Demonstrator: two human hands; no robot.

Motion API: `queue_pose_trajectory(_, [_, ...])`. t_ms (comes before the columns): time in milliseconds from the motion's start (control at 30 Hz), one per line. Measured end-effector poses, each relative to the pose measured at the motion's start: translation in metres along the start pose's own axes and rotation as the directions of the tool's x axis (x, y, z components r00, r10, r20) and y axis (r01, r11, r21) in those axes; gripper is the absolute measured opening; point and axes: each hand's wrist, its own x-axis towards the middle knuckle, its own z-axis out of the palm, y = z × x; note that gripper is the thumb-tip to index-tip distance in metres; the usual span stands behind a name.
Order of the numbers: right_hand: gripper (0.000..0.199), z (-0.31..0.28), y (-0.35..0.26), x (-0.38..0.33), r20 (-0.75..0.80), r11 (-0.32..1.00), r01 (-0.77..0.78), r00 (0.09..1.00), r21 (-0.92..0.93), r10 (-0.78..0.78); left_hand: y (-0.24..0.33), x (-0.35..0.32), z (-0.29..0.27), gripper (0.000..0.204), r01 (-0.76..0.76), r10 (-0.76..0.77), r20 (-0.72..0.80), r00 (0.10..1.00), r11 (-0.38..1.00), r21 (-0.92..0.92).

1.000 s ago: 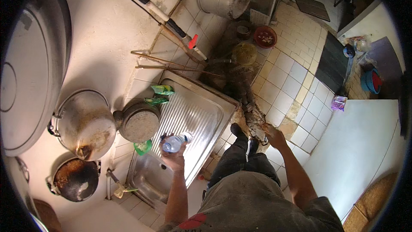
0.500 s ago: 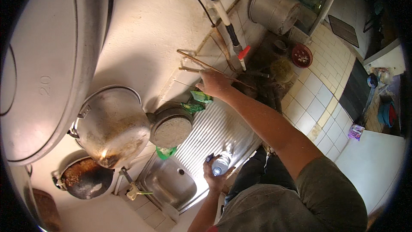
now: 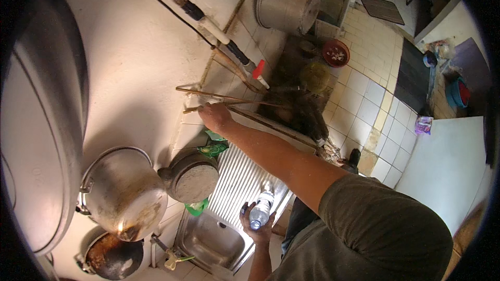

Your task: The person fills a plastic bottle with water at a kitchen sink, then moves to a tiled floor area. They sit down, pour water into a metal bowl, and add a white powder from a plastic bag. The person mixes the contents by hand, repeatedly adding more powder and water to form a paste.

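My left hand is wrapped round a clear plastic bottle over the ridged drainboard of the steel sink. The bottle is tilted, with its mouth end towards me. A small dark thing shows by the fingers of that hand; I cannot make out what it is. My right arm reaches across the drainboard to the tiled wall. There my right hand is closed on a thin wooden stick, whose end pokes out past the fingers. Another stick lies just above it. Green packets sit below this hand.
A soot-marked pot, a large metal pot and a blackened wok are at the left. A tap stands by the sink. A pipe with a red valve handle, a metal bucket and a red bowl are beyond.
The view has shifted, so the scene sits further left and lower. My right hand has moved up closer to the sticks. My left hand still holds the bottle.
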Motion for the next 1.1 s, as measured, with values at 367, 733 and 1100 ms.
queue_pose_trajectory(367, [0.046,0.000,0.083,-0.026,0.188,0.904,-0.385,0.917,0.187,0.352,0.002,-0.003,-0.005,0.080,0.050,-0.041,-0.054,0.998,0.984,0.169])
queue_pose_trajectory(733, [0.022,0.023,0.141,-0.015,0.182,0.975,-0.070,0.983,0.210,0.031,0.006,-0.038,0.023,0.096,0.228,-0.226,-0.252,0.941,0.973,-0.024])
queue_pose_trajectory(1100, [0.022,-0.237,0.185,-0.195,-0.174,0.876,0.044,0.984,0.480,0.046,0.017,-0.094,0.018,0.082,0.318,-0.273,-0.440,0.856,0.948,0.030])
